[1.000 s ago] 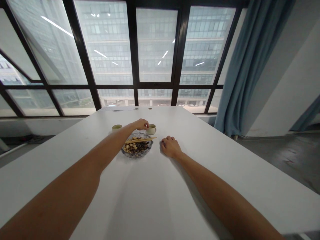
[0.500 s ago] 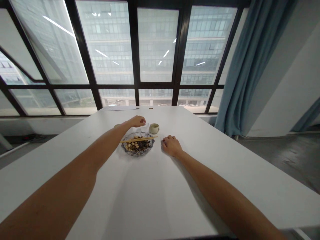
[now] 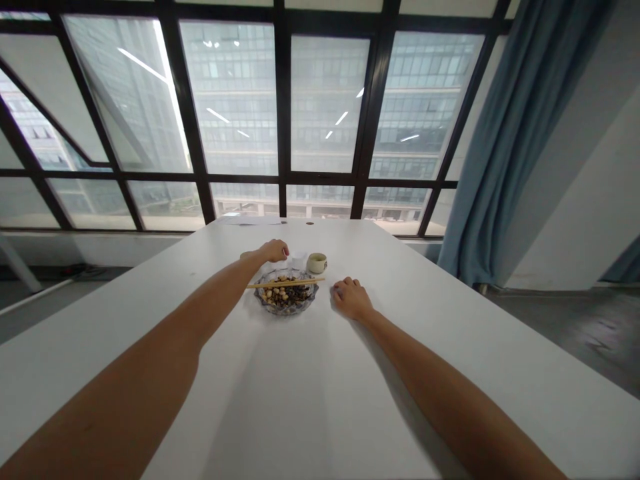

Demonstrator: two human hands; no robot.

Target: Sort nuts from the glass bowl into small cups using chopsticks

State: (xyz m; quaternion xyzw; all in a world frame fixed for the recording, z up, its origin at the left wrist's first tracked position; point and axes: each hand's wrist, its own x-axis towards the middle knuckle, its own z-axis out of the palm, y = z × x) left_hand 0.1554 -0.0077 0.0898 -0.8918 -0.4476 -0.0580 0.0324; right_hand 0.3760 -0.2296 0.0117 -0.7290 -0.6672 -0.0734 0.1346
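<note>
A glass bowl [image 3: 286,309] with a scalloped rim stands on the white table, holding dark seeds and pale nuts. A pair of wooden chopsticks [image 3: 295,283] lies across its rim. Above the far left side of the bowl is my left hand [image 3: 276,251], its fingers curled in; whatever they may hold is hidden. Just right of its fingertips stands a small white container [image 3: 299,260], blurred. Beside that is a pale green cup [image 3: 317,263] with a dark mark. My right hand [image 3: 351,299] rests palm down on the table right of the bowl, fingers loosely bent, holding nothing visible.
Partly behind my left wrist, a pale round thing [image 3: 246,255] shows. White sheets [image 3: 250,220] lie at the far end of the table [image 3: 280,400], near two dark round spots. Windows stand beyond; a blue curtain [image 3: 480,167] hangs at the right.
The view has shifted, so everything appears a little further right and lower. Against the bowl, my left hand has drawn slightly left, away from the white container. My right hand stays in place.
</note>
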